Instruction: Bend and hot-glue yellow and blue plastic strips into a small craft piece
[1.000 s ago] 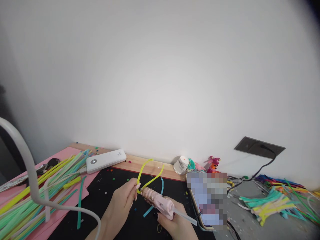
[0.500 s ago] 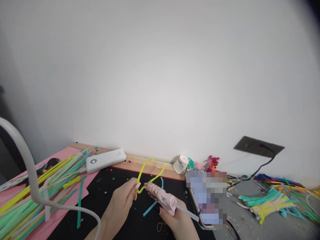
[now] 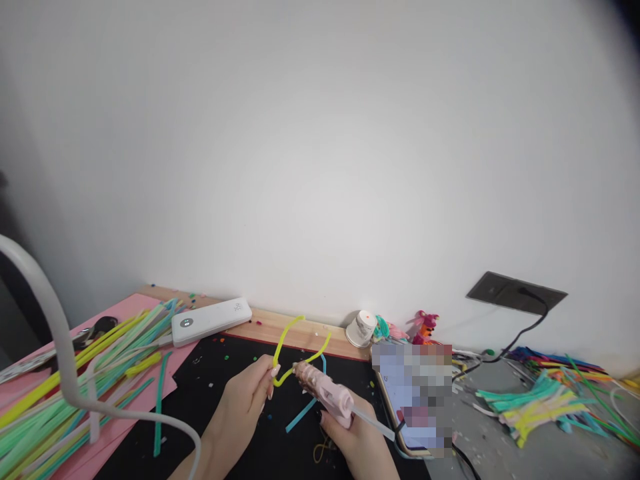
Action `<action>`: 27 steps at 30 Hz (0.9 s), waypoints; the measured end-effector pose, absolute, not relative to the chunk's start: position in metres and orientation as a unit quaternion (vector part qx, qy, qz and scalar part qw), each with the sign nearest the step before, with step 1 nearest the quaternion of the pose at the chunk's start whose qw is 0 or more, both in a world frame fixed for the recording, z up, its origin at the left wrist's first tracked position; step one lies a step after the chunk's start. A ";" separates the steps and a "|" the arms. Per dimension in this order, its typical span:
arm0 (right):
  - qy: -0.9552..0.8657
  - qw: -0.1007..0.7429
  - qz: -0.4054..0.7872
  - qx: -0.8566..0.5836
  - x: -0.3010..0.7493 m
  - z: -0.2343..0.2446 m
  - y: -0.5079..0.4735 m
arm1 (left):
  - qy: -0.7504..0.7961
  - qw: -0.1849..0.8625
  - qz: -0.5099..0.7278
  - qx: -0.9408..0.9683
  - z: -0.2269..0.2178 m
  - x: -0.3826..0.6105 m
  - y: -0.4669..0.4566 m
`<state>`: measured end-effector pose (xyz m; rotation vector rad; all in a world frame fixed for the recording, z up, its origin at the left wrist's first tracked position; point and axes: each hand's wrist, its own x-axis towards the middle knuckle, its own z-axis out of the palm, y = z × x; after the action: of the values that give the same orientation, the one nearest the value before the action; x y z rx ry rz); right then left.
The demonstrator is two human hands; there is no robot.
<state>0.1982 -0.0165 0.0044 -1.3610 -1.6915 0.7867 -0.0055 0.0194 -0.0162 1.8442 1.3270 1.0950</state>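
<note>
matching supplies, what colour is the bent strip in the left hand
The bent strip is yellow, clearest in the head view.

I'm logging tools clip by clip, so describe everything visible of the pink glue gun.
The glue gun is pale pink and plastic-looking, with mottled brownish marks toward its front. A translucent whitish stick juts from its rear. It is held over the black mat, its front toward the bent yellow strip pinched by the left hand. The right hand grips it, hiding most of the handle. Whether its tip touches the strip is unclear.
</note>
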 end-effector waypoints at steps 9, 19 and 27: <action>-0.653 0.436 0.285 -0.549 0.200 0.005 -0.015 | 0.505 0.301 0.412 0.696 -0.015 -0.005 0.019; -0.674 0.407 0.306 -0.535 0.196 0.006 -0.018 | 0.509 0.302 0.407 0.695 -0.013 -0.004 0.018; -0.686 0.393 0.316 -0.524 0.192 0.012 -0.019 | 0.496 0.296 0.426 0.696 -0.009 -0.002 0.017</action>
<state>0.1918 -0.0193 0.0117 -1.3289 -1.7422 0.8024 -0.0019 0.0173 -0.0087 1.8513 1.3200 1.1327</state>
